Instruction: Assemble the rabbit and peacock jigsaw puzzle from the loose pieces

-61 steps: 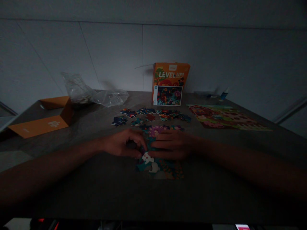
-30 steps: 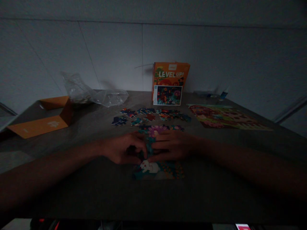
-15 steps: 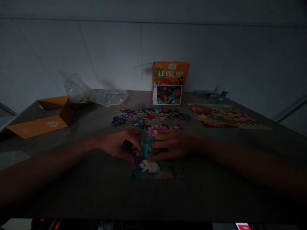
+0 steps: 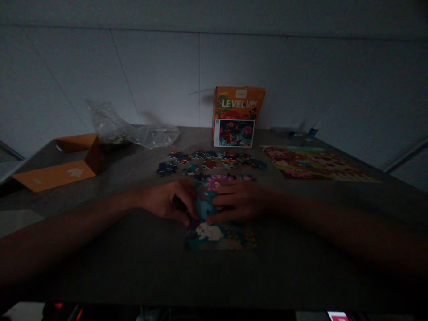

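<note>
The scene is dim. A partly joined jigsaw puzzle (image 4: 222,234) lies on the grey table (image 4: 133,258) in front of me, showing a white animal on teal. My left hand (image 4: 165,203) rests at its left edge, fingers curled down onto a teal puzzle piece (image 4: 201,207). My right hand (image 4: 239,200) lies flat on the puzzle's upper part, fingertips meeting the left hand at that piece. Several loose pieces (image 4: 210,161) are scattered just beyond both hands.
An orange puzzle box (image 4: 238,116) stands upright at the back against the wall. A finished puzzle (image 4: 314,164) lies to the right. Clear plastic bags (image 4: 133,129) and an open orange carton (image 4: 63,165) sit at the left.
Both hands stayed over the puzzle. The left-hand fingers shifted slightly left and down along the puzzle's edge, and the white-animal section now sits squarely with the rest.
</note>
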A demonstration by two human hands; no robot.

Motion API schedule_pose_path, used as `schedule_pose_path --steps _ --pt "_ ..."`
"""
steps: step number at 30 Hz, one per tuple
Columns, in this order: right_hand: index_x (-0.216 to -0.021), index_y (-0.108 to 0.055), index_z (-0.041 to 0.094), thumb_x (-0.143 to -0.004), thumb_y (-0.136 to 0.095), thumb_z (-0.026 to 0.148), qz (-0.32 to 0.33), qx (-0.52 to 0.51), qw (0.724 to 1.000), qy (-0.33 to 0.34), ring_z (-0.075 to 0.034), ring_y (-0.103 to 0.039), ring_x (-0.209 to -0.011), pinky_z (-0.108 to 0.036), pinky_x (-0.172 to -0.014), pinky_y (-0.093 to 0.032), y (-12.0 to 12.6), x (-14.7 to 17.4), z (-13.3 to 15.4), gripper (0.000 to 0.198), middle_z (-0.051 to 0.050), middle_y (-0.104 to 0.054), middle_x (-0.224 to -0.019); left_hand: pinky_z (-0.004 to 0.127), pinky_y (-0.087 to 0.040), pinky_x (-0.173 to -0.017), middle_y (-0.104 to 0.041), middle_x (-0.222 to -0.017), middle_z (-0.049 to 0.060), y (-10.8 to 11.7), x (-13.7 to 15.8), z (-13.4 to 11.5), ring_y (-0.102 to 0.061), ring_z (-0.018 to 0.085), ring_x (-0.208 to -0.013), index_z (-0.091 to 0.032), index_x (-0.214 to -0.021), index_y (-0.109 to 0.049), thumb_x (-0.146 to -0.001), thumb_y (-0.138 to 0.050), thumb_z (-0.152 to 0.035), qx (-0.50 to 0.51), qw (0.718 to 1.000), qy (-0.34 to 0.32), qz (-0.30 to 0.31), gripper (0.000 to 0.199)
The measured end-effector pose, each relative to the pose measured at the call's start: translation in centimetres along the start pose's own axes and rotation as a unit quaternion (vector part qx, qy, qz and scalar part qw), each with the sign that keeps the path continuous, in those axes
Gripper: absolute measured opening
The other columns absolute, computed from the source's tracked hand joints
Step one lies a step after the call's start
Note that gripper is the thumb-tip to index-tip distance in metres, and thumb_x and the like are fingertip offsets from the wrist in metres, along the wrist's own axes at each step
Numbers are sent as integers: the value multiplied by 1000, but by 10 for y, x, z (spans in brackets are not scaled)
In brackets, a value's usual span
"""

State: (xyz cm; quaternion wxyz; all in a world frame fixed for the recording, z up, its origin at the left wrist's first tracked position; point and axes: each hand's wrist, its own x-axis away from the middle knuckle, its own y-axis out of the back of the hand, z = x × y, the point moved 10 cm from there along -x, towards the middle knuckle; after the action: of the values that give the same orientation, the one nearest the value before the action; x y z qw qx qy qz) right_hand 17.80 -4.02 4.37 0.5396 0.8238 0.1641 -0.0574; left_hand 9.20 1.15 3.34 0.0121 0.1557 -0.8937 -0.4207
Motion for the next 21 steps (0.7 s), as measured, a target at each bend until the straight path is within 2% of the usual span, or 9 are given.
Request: schedule_pose_path --steps 4,7,10,12,14,17,19,21 --pt "-128 -66 26 -103 -55 19 -6 -16 1000 -14 -15 -59 -86 -31 -77 -47 -2 2 -5 29 -3 -69 -93 37 -49 -82 -77 -77 6 0 -2 -5 -68 19 -75 -25 -92 -82 -91 -74 -36 9 1000 -23 -4 14" --pt "-119 -71 23 -102 -52 17 -13 -45 997 -62 -15 -64 -94 -33 -87 -51 -10 6 -17 26 -5 -72 -103 35 -50 -79 -75 -75 6 1 -3 -5 -67 18 -73 -24 -91 -82 -93 -70 -31 1 1000 -25 -9 13" --pt "-107 -74 19 -96 -54 14 -60 -103 983 -143 -16 -66 -99 -33 -91 -53 -16 16 -39 23 -7 -73 -109 35 -49 -78 -73 -73 5 3 -3 -7 -65 18 -72 -24 -89 -81 -92 -70 -26 -11 999 -32 -17 12" --pt "-103 -75 17 -94 -55 12 -91 -128 963 -220 -16 -67 -95 -31 -86 -54 -22 28 -60 22 -8 -74 -104 35 -49 -77 -70 -69 4 4 -2 -9 -63 17 -70 -24 -87 -80 -91 -70 -24 -22 999 -42 -24 11" --pt "-98 -76 17 -91 -55 11 -93 -118 942 -301 -18 -67 -90 -31 -81 -54 -30 42 -81 23 -8 -74 -97 34 -49 -77 -68 -70 4 4 -1 -11 -61 17 -71 -23 -86 -79 -92 -70 -23 -38 997 -51 -32 11" --pt "-96 -77 15 -86 -54 9 -73 -100 912 -390 -20 -66 -90 -33 -81 -53 -41 63 -103 26 -10 -73 -94 35 -51 -84 -69 -90 8 10 2 -6 -63 21 -89 -21 -97 -78 -94 -67 -27 -128 988 -34 -84 13" --pt "-99 -77 15 -85 -53 8 -67 -102 897 -425 -20 -67 -89 -32 -81 -53 -44 71 -111 29 -10 -73 -96 43 -50 -97 -66 -113 13 20 4 5 -60 27 -110 -21 -111 -75 -95 -65 -33 -222 964 7 -144 23" --pt "-101 -77 15 -85 -52 9 -64 -104 892 -434 -20 -67 -91 -32 -82 -53 -46 74 -112 30 -10 -73 -98 52 -44 -109 -59 -131 15 27 7 19 -54 33 -125 -20 -125 -70 -96 -62 -39 -282 940 55 -184 35"
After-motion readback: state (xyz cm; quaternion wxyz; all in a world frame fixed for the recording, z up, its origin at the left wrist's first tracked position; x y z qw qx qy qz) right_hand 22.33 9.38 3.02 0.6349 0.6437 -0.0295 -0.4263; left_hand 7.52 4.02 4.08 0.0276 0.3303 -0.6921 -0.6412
